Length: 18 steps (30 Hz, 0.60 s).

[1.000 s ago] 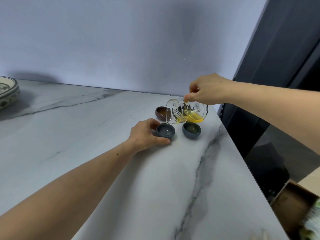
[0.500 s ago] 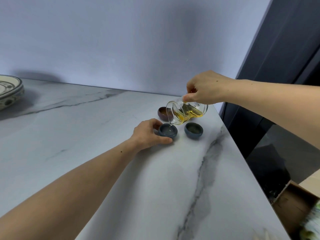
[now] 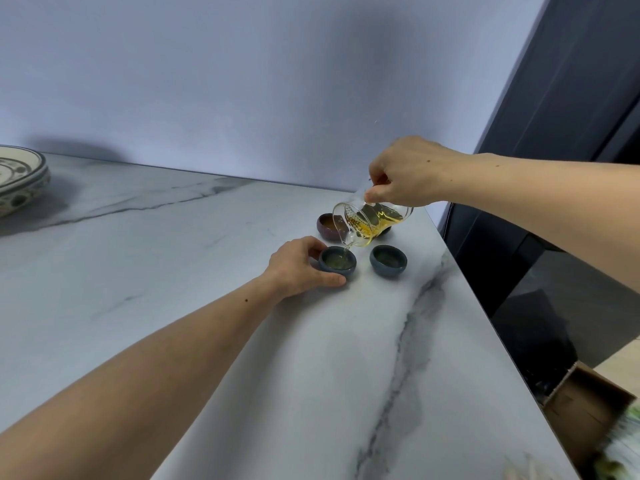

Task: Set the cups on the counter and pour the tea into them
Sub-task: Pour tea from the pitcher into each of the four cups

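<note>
Three small cups stand near the right end of the marble counter (image 3: 207,341). My left hand (image 3: 298,268) curls around the near blue-grey cup (image 3: 337,260), thumb and fingers touching its sides. My right hand (image 3: 405,171) grips a glass tea pitcher (image 3: 370,221), tipped steeply left, and a thin stream of amber tea runs from its spout into that cup. A second blue-grey cup (image 3: 388,258) with tea in it sits just to the right. A brown cup (image 3: 327,225) stands behind, partly hidden by the pitcher.
A patterned ceramic bowl (image 3: 17,181) sits at the far left of the counter by the wall. The counter's right edge drops off to a dark floor, with an open cardboard box (image 3: 588,407) below at lower right.
The pitcher has tipped further and lowered toward the near cup, and tea now fills that cup. My left hand has stayed around the cup.
</note>
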Each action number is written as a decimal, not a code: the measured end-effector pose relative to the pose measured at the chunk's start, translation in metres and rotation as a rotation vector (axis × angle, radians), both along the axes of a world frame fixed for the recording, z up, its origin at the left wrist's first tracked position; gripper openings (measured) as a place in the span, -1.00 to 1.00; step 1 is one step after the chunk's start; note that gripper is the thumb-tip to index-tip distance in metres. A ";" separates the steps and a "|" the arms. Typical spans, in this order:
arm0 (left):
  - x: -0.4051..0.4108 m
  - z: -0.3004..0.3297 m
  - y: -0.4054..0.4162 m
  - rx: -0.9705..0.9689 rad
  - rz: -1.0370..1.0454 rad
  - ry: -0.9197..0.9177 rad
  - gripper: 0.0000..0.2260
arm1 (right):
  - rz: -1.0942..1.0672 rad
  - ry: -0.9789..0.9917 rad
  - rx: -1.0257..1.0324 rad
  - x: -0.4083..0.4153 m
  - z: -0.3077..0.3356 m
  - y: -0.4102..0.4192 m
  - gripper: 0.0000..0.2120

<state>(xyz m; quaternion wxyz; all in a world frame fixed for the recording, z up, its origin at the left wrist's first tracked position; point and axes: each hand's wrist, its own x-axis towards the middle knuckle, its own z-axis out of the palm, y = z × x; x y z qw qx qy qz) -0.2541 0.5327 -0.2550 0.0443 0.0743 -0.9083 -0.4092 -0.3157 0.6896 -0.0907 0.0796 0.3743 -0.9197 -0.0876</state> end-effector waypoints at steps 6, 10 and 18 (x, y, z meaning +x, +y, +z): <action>0.000 0.001 0.000 0.008 -0.008 -0.006 -0.41 | 0.018 0.014 0.007 0.002 0.001 -0.001 -0.73; 0.001 0.000 0.000 0.001 -0.004 -0.001 -0.41 | 0.020 0.011 0.021 0.003 0.002 -0.002 -0.74; -0.002 -0.001 -0.001 -0.013 0.000 0.000 -0.40 | 0.029 0.049 0.039 0.004 0.002 -0.004 -0.72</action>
